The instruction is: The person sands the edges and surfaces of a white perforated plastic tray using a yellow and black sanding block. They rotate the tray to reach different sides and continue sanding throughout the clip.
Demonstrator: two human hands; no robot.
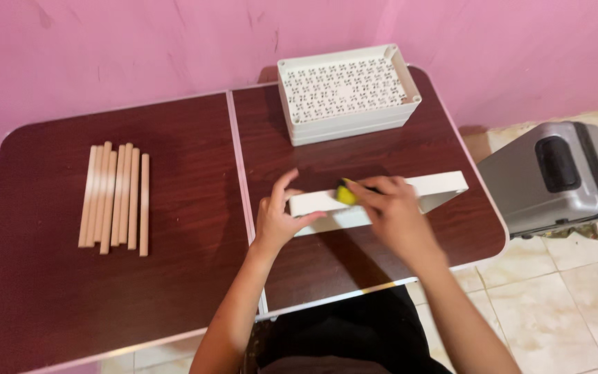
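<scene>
A long white board (pixel 437 187) lies on the right half of a dark brown folding table (pixel 50 291). My left hand (pixel 279 216) grips the board's left end, fingers on top and thumb along its front edge. Over the board's middle, my right hand (pixel 390 211) presses a small yellow object (pixel 345 193), perhaps a sponge or cloth, against the board's top face.
Several light wooden dowels (pixel 115 197) lie side by side on the table's left half. A stack of white perforated trays (pixel 346 91) stands at the back right. A grey case (pixel 555 176) sits on the tiled floor beside the table's right edge. Pink walls stand behind.
</scene>
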